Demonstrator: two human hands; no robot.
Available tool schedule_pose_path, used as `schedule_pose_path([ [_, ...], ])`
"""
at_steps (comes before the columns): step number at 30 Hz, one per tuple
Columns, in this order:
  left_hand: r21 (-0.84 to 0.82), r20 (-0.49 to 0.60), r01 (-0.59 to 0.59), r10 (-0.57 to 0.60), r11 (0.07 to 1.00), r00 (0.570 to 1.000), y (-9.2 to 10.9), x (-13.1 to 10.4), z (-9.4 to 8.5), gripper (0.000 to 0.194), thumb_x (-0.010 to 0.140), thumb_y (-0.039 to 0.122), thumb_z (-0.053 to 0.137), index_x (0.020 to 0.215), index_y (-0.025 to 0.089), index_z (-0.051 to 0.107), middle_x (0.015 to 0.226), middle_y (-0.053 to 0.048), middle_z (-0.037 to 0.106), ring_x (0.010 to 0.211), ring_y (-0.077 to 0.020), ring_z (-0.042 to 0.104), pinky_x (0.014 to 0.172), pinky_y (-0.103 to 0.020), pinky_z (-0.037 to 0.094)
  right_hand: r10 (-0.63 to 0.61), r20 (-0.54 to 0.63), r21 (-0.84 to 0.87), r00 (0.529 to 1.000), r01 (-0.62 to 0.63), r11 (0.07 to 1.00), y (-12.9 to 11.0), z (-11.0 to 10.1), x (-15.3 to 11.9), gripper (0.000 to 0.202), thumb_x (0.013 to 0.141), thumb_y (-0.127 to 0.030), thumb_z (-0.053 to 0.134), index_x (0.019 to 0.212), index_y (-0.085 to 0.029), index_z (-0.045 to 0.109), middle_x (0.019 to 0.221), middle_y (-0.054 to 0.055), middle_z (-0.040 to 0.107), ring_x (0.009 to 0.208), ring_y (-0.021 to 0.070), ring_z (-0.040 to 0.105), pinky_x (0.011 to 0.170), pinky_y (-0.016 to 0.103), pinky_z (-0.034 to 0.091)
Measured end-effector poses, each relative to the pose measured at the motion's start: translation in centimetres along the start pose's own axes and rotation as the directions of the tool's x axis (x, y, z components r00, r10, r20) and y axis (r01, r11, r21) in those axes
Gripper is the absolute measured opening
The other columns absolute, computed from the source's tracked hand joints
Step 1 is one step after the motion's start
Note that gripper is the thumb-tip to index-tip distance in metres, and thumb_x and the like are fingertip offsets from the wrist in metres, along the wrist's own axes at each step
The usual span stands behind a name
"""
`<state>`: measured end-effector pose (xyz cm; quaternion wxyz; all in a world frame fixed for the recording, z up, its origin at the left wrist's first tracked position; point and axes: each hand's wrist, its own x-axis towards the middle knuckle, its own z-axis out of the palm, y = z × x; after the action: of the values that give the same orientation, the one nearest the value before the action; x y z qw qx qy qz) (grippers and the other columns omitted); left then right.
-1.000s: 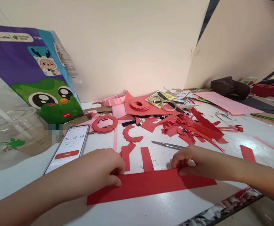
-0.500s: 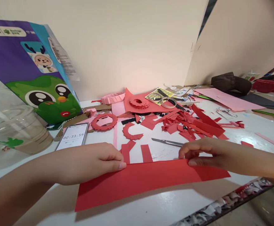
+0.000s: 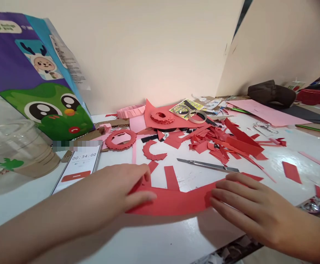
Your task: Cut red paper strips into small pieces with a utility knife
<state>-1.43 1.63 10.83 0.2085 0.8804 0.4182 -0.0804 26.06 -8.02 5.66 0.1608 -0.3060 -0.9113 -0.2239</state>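
Observation:
A wide strip of red paper [image 3: 176,203] runs between my two hands over the front of the white table, its top edge bent upward at the right. My left hand [image 3: 116,194] holds its left part, thumb in front and curled fingers at the top edge. My right hand [image 3: 250,209] is on the right part, fingers lying across the front face; its thumb is hidden. Just beyond the strip lie a utility knife [image 3: 208,165], a red paper rectangle [image 3: 171,178] and a curved, notched red paper piece [image 3: 152,151].
Behind are red paper scraps [image 3: 228,141], a red paper ring [image 3: 121,139], tape rolls [image 3: 197,116] and pink sheets [image 3: 275,112]. At left stand a phone [image 3: 80,165] with a running timer, a drink cup [image 3: 25,154] and a purple-green paper bag [image 3: 39,84].
My right hand has turned from a thumb pinch at the top edge to fingers across the front. The paper's lower edge has risen, and the strip is now bent. The knife's handle is uncovered.

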Motion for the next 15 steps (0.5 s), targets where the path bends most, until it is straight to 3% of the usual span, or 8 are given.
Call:
schedule_pose_path([
  [2,0.166,-0.038,0.005,0.001,0.986,0.999,1.4,-0.6,1.2,0.035,0.082,0.051,0.069,0.099,0.02,0.067,0.103,-0.009,0.068,0.088,-0.0311,0.064,0.071,-0.038,0.05,0.017,0.015,0.029,1.0,-0.017,0.999,0.0,0.4,-0.5,0.046,0.105,-0.009,0.021,0.094,-0.016,0.065,0.076,0.006,0.073,0.067,0.0196,0.064,0.07,0.037,0.047],
  [3,0.209,-0.018,-0.054,0.059,0.976,0.998,2.1,-0.7,1.8,0.039,0.08,0.049,0.072,0.106,0.02,0.067,0.11,-0.012,0.067,0.094,-0.0344,0.063,0.076,-0.042,0.051,0.022,0.024,0.052,0.999,-0.023,0.998,0.0,0.6,-0.7,0.044,0.105,-0.01,0.022,0.094,-0.016,0.065,0.077,0.007,0.073,0.068,0.0198,0.064,0.07,0.037,0.048],
  [5,0.321,0.049,-0.195,0.189,0.927,0.981,3.1,-0.8,3.1,0.039,0.081,0.04,0.073,0.111,0.017,0.067,0.118,-0.018,0.066,0.103,-0.0401,0.062,0.085,-0.05,0.05,0.028,0.043,0.104,0.999,-0.032,0.994,0.0,1.1,-1.2,0.041,0.105,-0.011,0.025,0.096,-0.015,0.065,0.079,0.009,0.072,0.07,0.02,0.064,0.071,0.037,0.049],
  [7,0.4,0.107,-0.24,0.215,0.884,0.971,3.7,-0.6,4.1,0.024,0.086,0.024,0.064,0.108,0.015,0.068,0.112,-0.02,0.069,0.099,-0.0402,0.064,0.082,-0.052,0.051,0.036,0.065,0.149,0.997,-0.045,0.988,0.0,1.5,-1.6,0.038,0.105,-0.012,0.028,0.098,-0.013,0.065,0.081,0.01,0.072,0.073,0.0204,0.064,0.072,0.036,0.05],
  [11,0.365,0.208,-0.175,0.103,0.914,0.973,4.0,-0.1,4.6,0.033,0.077,-0.003,0.048,0.094,0.015,0.07,0.094,-0.013,0.074,0.08,-0.0314,0.07,0.069,-0.04,0.053,0.077,0.124,0.229,0.989,-0.104,0.968,0.1,2.0,-2.3,0.034,0.104,-0.014,0.032,0.101,-0.015,0.066,0.088,0.012,0.072,0.079,0.0209,0.066,0.075,0.036,0.051],
  [13,0.316,0.236,-0.148,0.073,0.937,0.969,3.6,-0.1,4.4,0.034,0.072,-0.004,0.049,0.089,0.016,0.07,0.094,-0.011,0.074,0.079,-0.0305,0.07,0.065,-0.037,0.051,0.118,0.173,0.28,0.978,-0.163,0.946,0.6,2.0,-2.6,0.032,0.103,-0.014,0.035,0.102,-0.017,0.067,0.089,0.011,0.072,0.08,0.0201,0.066,0.075,0.034,0.052],
  [15,0.25,0.191,-0.132,0.085,0.959,0.978,2.6,-0.1,4.3,0.028,0.073,-0.001,0.051,0.083,0.018,0.07,0.088,-0.008,0.073,0.073,-0.0283,0.069,0.062,-0.034,0.047,0.198,0.221,0.314,0.955,-0.262,0.912,1.5,1.8,-2.9,0.029,0.102,-0.017,0.039,0.101,-0.02,0.069,0.09,0.01,0.072,0.079,0.0184,0.067,0.074,0.031,0.053],
])
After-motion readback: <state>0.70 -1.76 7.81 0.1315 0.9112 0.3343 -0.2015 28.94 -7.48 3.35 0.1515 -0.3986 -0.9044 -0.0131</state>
